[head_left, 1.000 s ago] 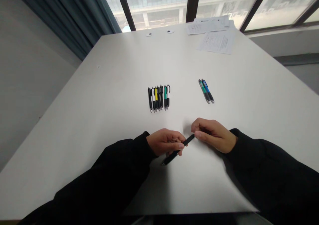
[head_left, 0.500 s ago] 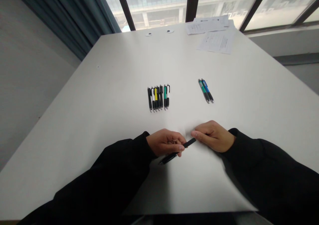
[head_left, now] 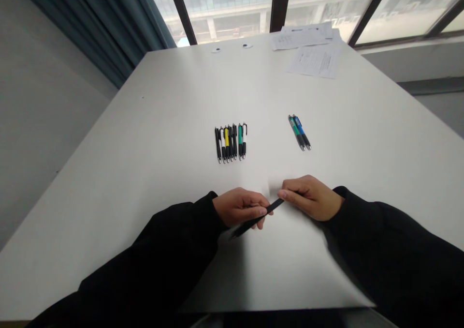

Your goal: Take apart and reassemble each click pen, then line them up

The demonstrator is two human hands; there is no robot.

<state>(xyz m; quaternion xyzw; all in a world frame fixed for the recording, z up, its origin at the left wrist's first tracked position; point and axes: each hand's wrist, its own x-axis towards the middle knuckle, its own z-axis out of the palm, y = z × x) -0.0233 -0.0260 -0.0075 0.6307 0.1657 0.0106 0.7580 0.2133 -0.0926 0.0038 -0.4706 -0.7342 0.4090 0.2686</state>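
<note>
A black pen (head_left: 250, 224) slants between my two hands, low over the near part of the white table. My left hand (head_left: 241, 207) is closed around its middle, thumb on top. At the pen's upper right end, my right hand (head_left: 310, 197) pinches the tip between thumb and fingers; the tip itself is hidden. Beyond my hands lies a row of several pens (head_left: 227, 144), black, white, yellow and green, side by side. To the right of that row, a green pen (head_left: 297, 133) and a blue pen (head_left: 302, 132) lie together, tilted.
The white table (head_left: 174, 110) reaches to the windows. Printed papers (head_left: 315, 61) lie at its far right. Two small white round pieces (head_left: 216, 51) with dark spots sit near the far edge. A blue-grey curtain (head_left: 108, 18) hangs at the far left.
The black pen has turned slightly about its length, so its clip no longer shows clearly. My hands have barely moved, and the other pens lie as before.
</note>
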